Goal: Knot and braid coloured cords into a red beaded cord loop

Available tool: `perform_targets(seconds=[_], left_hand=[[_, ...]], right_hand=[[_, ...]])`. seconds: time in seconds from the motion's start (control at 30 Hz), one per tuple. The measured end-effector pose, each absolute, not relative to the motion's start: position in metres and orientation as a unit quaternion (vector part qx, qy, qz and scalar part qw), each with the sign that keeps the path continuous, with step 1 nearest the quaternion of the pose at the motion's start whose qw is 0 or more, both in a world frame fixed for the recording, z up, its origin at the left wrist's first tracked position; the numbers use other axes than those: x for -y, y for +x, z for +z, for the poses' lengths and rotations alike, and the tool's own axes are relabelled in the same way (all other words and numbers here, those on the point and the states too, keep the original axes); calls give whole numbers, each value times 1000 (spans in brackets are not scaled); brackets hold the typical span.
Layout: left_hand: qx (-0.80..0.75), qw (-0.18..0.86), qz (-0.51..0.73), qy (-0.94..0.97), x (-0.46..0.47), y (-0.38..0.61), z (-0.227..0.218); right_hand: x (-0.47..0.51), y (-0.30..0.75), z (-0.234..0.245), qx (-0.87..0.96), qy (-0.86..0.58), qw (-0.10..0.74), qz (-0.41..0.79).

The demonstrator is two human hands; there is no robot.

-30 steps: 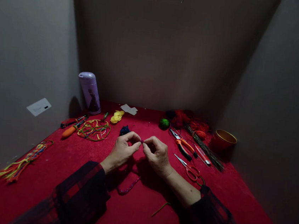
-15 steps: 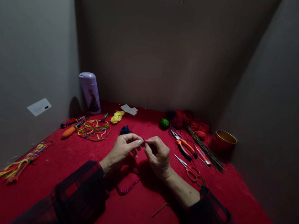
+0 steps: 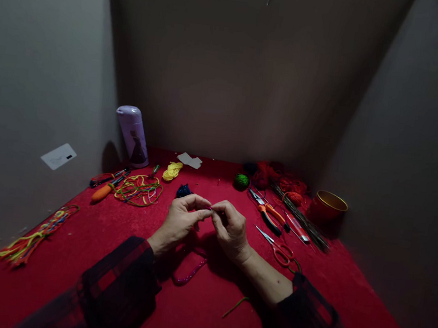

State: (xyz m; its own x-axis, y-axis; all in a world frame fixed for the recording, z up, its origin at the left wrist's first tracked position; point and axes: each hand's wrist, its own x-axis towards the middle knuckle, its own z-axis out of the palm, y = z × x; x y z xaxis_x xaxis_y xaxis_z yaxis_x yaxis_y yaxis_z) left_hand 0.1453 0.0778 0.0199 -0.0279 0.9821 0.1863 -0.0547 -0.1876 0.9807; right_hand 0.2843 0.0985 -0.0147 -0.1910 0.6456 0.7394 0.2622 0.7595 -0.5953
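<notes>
My left hand (image 3: 179, 220) and my right hand (image 3: 231, 228) meet over the middle of the red table (image 3: 76, 253), fingertips pinched together on a small pink cord end. A pink-purple cord (image 3: 190, 273) hangs down from the pinch and loops on the cloth beneath my wrists. Both hands are closed on it. A dark blue bundle (image 3: 183, 190) lies just behind my left hand.
At left: purple flask (image 3: 133, 135), yellow cord (image 3: 172, 170), green-yellow cord tangle (image 3: 138, 189), orange-handled tool (image 3: 101, 193), multicoloured cords (image 3: 35, 236). At right: green yarn ball (image 3: 241, 181), orange pliers (image 3: 270, 215), scissors (image 3: 278, 248), twigs (image 3: 299, 217), red yarn (image 3: 280, 181), gold-rimmed cup (image 3: 328, 205). Walls close in on three sides.
The fingers shifted slightly at the pinch; the left hand's fingers drew in over the cord end. The hands stayed in place.
</notes>
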Motion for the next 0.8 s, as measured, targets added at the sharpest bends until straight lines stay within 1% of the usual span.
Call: perform_targets(seconds=[0.13,0.23,0.4,0.5,0.67,0.8], left_hand=[[-476,430,557,528,-79,144,23],[-474,463,533,526,-79,142,26],[-425,576,478,510,-82,135,24],[-396,623,464,489,-84,131,21],[-393,645,454,472,-86,129,19],[-394,634,461,479,-86,130,19]], right_hand=[[-98,285,-14,758,-311,548,169],[-97,285,-12,752,-313,545,199],[-100,285,-12,712,-295,521,368],[-103,285,-11,675,-270,514,455],[-103,286,-8,619,-266,476,565],[-103,287,-7,585,-271,473,601]])
